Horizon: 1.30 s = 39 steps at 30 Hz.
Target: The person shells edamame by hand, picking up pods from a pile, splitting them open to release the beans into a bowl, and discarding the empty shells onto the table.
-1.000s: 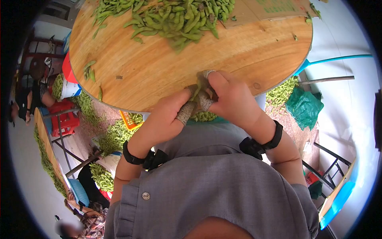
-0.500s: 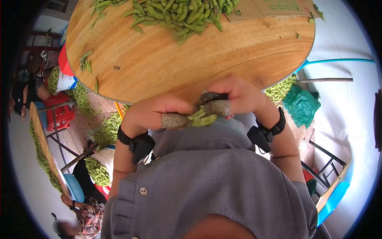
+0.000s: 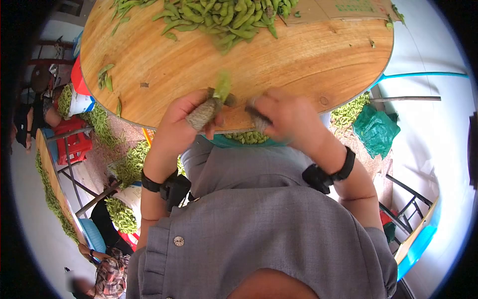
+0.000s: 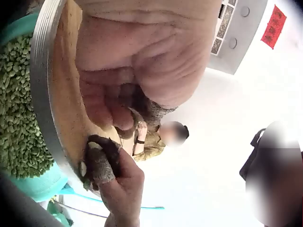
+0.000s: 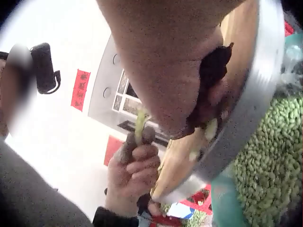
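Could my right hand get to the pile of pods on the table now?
Likely yes: nothing visible stands between the right hand and the pile of pods on the table.

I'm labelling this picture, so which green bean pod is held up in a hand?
The blurred green pod pinched by the left hand; the green pods heaped on the round wooden table touch neither hand.

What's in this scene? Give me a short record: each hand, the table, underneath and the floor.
Left hand: pinches a green pod
Right hand: fingers curled at the table edge; grip unclear
Finger covers: on both hands
Table: wooden, bearing a pile of pods and cardboard
Below edge: basin of shelled beans
Floor: more pods, green bag
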Available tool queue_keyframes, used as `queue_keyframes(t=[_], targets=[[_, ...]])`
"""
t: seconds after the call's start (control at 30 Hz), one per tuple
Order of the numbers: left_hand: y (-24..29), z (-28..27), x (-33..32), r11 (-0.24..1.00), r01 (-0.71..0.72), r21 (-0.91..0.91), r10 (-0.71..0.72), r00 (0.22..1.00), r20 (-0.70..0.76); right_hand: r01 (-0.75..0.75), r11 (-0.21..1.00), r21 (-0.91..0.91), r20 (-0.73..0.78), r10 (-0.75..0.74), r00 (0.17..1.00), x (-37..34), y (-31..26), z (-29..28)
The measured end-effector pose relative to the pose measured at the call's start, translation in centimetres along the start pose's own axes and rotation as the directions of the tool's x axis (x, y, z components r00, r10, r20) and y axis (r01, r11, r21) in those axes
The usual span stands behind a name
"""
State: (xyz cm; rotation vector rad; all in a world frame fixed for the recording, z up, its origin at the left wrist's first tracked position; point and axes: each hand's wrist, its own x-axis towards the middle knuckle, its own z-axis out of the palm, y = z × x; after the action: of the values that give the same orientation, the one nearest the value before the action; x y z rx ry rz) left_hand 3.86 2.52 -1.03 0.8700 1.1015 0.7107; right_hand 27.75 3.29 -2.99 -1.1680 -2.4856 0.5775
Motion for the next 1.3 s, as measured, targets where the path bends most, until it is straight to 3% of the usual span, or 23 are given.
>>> queue_keyframes(t=[0.07, 0.2, 0.3, 0.43, 0.5, 0.57, 0.6, 0.67, 0.73, 0.8, 0.83, 0.87, 0.9, 0.97, 1.0, 1.03, 1.07, 1.1, 1.13, 1.17, 1.2, 1.23, 1.3], targets=[[-0.7, 0.0, 0.2, 0.981, -0.097, 0.169, 0.083, 0.993, 0.086, -0.017, 0.997, 0.073, 0.113, 0.009, 0.994, -1.2, -1.6, 0.1], [-1.5, 1.4, 0.7, 0.964, -0.145, 0.221, 0.147, 0.989, 0.006, 0.033, 0.991, 0.129, 0.12, -0.048, 0.992, -2.0, -2.5, -0.7], [-1.1, 2.5, 0.2, 0.891, -0.228, 0.393, 0.217, 0.974, 0.073, 0.084, 0.982, 0.171, -0.123, -0.063, 0.99, -1.6, -2.8, -1.3], [-0.9, 3.0, 0.0, 0.78, -0.386, 0.492, 0.327, 0.922, 0.207, -0.14, 0.951, 0.275, -0.331, 0.23, 0.915, 0.7, -3.5, -1.0], [-0.7, 2.6, -0.2, 0.904, -0.276, 0.328, 0.256, 0.961, 0.105, -0.19, 0.919, 0.346, -0.37, 0.32, 0.872, 1.3, -2.8, -0.7], [-1.0, 2.3, -0.3, 0.94, -0.224, 0.257, 0.2, 0.973, 0.118, -0.378, 0.596, 0.708, 0.078, 0.467, 0.881, 1.1, -2.0, -0.5], [-1.1, 2.1, -0.3, 0.97, -0.16, 0.183, 0.135, 0.981, 0.141, -0.371, 0.604, 0.706, 0.073, 0.459, 0.885, 1.0, -1.7, -0.2], [-1.1, 2.1, -0.2, 0.968, -0.16, 0.192, 0.136, 0.982, 0.131, -0.121, 0.785, 0.607, -0.159, 0.27, 0.95, 0.7, -1.3, 0.3], [-0.8, 2.2, -0.2, 0.968, -0.156, 0.196, 0.134, 0.984, 0.121, -0.092, 0.778, 0.621, -0.182, 0.258, 0.949, 0.7, -1.0, 0.9], [-0.2, 2.2, -0.3, 0.998, 0.005, -0.057, 0.001, 0.993, 0.114, -0.062, 0.77, 0.636, -0.206, 0.246, 0.947, 0.7, -1.3, 0.4], [-0.4, 2.2, -0.4, 0.998, -0.004, -0.06, 0.01, 0.994, 0.109, -0.19, 0.593, 0.783, -0.041, 0.354, 0.935, 0.6, -1.8, -0.3], [-0.8, 2.3, -0.8, 0.945, 0.063, -0.32, -0.018, 0.99, 0.142, -0.313, 0.378, 0.871, 0.14, 0.419, 0.897, 0.6, -2.1, -0.8], [-1.0, 2.3, -0.9, 0.823, 0.135, -0.552, -0.038, 0.982, 0.184, -0.31, 0.383, 0.87, 0.138, 0.414, 0.9, 0.4, -1.9, -0.4], [-0.8, 2.7, -0.9, 0.803, 0.145, -0.578, -0.03, 0.978, 0.205, -0.207, -0.171, 0.963, 0.24, 0.197, 0.951, -0.2, -1.0, 0.6], [-0.7, 2.9, -0.9, 0.781, 0.164, -0.603, -0.028, 0.973, 0.228, -0.208, -0.171, 0.963, 0.24, 0.197, 0.951, 0.0, -1.1, 0.3], [-0.8, 3.0, -0.7, 0.779, 0.167, -0.604, -0.032, 0.973, 0.227, -0.274, 0.032, 0.961, 0.249, 0.325, 0.912, 0.4, -1.3, -0.3], [-0.8, 2.9, -0.1, 0.937, 0.034, -0.349, 0.005, 0.994, 0.11, -0.355, 0.222, 0.908, 0.229, 0.447, 0.865, 0.7, -1.4, -0.6], [-0.9, 2.8, 0.3, 0.996, -0.077, -0.045, 0.077, 0.997, 0.01, -0.36, 0.218, 0.907, 0.235, 0.448, 0.863, 0.6, -1.4, -0.7], [-1.3, 2.8, 0.6, 0.996, -0.072, -0.047, 0.072, 0.997, 0.008, -0.286, 0.677, 0.678, -0.097, 0.468, 0.879, 0.5, -1.2, -0.9], [-1.7, 2.8, 1.1, 0.911, -0.315, 0.265, 0.329, 0.944, -0.008, -0.228, 0.945, 0.236, -0.392, 0.307, 0.867, 0.5, -1.1, -1.0], [-1.8, 2.8, 1.4, 0.678, -0.494, 0.545, 0.556, 0.829, 0.06, -0.148, 0.968, 0.202, -0.434, 0.224, 0.873, 0.2, -1.2, -1.1], [-1.7, 2.8, 1.3, 0.68, -0.493, 0.543, 0.554, 0.83, 0.06, -0.151, 0.968, 0.202, -0.432, 0.226, 0.873, 0.1, -1.5, -0.7], [-1.0, 3.0, 1.1, 0.616, -0.557, 0.558, 0.568, 0.804, 0.176, -0.031, 0.791, 0.611, -0.27, 0.245, 0.931, 0.2, -2.2, 0.1]])
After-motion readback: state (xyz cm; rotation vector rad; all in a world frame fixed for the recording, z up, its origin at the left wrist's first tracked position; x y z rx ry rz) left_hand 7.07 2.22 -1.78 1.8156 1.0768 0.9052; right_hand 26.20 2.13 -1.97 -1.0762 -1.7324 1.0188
